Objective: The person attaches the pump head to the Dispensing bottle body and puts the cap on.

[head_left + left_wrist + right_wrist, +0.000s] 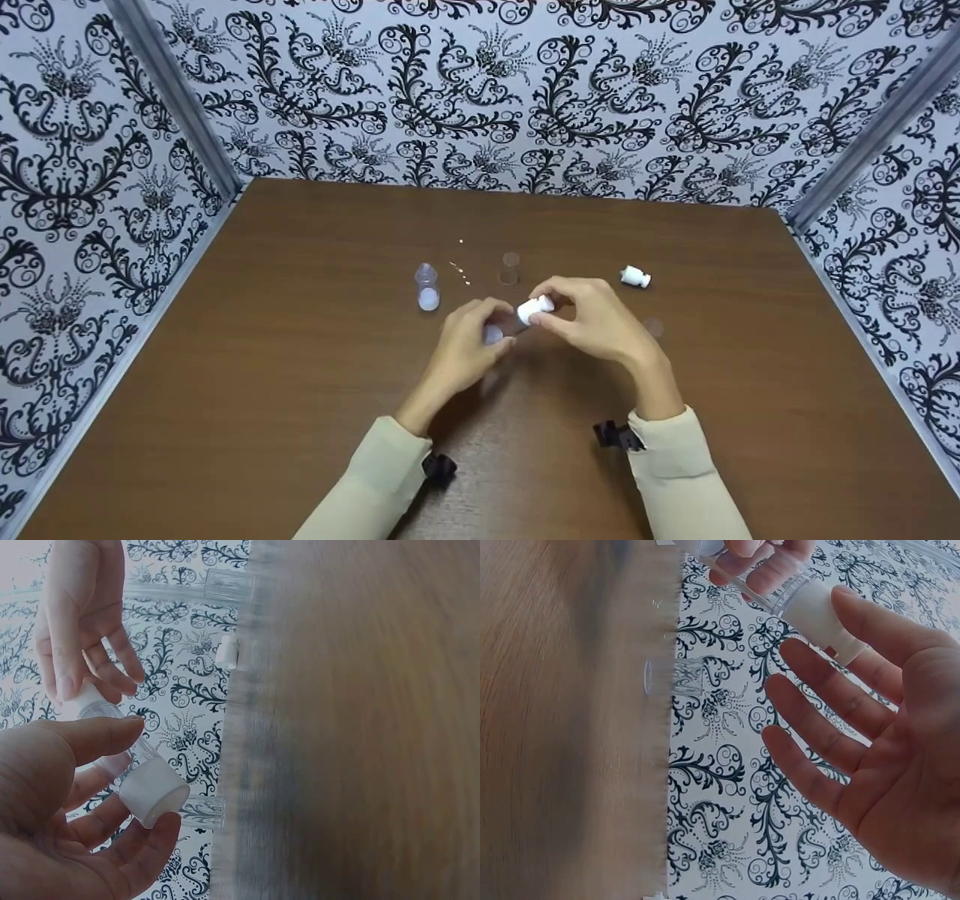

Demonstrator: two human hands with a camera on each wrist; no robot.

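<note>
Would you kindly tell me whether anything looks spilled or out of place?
Pale specks dot the table between a bottle and a clear cap, possibly spilled bits or glints. A loose white top lies on its side.

Even, soft light fills the head view, with faint shadows on the tabletop [247, 390] beneath the hands [600, 322] and a pale sheen toward the front. Both wrist views look hazy, the tabletop smeared by blur; the left one washes out at its upper-left corner.

Brown table [225, 375]: clear bottle [426, 286], white top [635, 277], clear cylinder [510, 268].
</note>
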